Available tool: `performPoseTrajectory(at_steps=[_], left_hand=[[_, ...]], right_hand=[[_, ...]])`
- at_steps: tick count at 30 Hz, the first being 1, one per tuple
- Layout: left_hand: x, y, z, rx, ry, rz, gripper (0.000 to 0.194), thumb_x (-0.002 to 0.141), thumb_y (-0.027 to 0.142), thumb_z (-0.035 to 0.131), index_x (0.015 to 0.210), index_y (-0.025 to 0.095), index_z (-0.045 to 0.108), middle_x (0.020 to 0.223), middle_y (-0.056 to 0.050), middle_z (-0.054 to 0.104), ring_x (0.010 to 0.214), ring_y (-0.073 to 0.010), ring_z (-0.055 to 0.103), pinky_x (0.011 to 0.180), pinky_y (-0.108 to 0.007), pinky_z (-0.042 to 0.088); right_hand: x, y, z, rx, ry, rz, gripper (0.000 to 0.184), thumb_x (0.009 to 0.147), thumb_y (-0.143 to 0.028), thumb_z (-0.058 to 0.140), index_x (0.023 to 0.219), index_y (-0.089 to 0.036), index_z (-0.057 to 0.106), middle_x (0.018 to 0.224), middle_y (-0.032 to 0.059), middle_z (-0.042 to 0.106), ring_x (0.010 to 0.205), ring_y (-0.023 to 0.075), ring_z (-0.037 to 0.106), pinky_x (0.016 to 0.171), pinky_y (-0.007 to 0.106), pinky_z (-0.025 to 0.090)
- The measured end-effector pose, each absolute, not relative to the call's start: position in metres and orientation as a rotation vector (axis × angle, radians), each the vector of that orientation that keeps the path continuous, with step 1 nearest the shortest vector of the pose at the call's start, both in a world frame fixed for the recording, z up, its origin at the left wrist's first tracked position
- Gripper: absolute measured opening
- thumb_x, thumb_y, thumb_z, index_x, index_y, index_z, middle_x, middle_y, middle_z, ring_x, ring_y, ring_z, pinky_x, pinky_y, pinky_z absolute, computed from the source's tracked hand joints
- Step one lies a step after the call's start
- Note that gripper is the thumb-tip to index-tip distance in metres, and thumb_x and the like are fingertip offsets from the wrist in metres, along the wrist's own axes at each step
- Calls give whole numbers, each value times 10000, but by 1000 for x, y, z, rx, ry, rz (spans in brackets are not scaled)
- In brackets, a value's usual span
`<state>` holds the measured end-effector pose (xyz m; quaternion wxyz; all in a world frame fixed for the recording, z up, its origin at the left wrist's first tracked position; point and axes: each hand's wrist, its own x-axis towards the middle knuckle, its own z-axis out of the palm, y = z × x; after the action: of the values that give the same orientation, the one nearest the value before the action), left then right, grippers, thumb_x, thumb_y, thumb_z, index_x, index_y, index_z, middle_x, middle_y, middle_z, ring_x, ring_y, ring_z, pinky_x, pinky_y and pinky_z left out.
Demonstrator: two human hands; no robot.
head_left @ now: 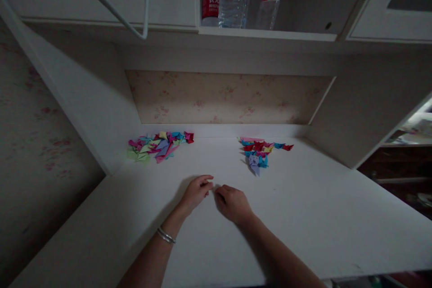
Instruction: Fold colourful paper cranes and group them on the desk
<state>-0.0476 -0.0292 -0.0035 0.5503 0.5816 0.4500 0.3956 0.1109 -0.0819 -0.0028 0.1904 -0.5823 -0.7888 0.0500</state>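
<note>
My left hand (197, 192), with a silver bangle at the wrist, is over the white desk (303, 216). Its fingers are loosely bent and apart, and no object shows between them. Close beside it is my right hand (233, 202), its fingers curled in; whatever they may hold is hidden. Beyond my left hand, at the back left, lies a heap of folded colored paper pieces (158, 146). A smaller group of folded paper pieces (258, 147) lies beyond my right hand, with a lilac piece (254, 163) nearest to me.
Side panels (344, 112) and a floral-papered back wall (222, 99) enclose the desk. Overhead, a cabinet shelf (266, 35) holds plastic bottles (232, 2). A white cable (146, 6) hangs down at the upper left.
</note>
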Motion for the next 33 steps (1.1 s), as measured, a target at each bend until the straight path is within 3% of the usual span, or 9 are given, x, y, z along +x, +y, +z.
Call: performPoseTrajectory(at_steps=[9,20,33], left_hand=[[-49,-26,-7,1361,1037,940,330,700,317,605,972,132,635,688,23,549,535,-82,464,509,-219,358],[-50,-23,-8,1324,1109,997,339,647,218,584,974,135,618,771,15,550,516,-61,461,477,-202,335],[-50,-21,-14,1324,1084,965,317,660,219,600,966,143,624,782,6,551,536,-70,468,494,-218,342]], right_hand=[[114,-84,-1,-1617,-2222,160,255,919,-256,396,918,-222,648,882,35,670,790,140,614,687,212,371],[113,-82,-4,-1619,-2243,168,243,914,-241,387,856,-220,622,833,20,660,761,130,606,666,212,357],[115,-82,-9,-1561,-2259,111,248,924,-239,369,877,-221,613,843,19,655,768,132,604,676,213,356]])
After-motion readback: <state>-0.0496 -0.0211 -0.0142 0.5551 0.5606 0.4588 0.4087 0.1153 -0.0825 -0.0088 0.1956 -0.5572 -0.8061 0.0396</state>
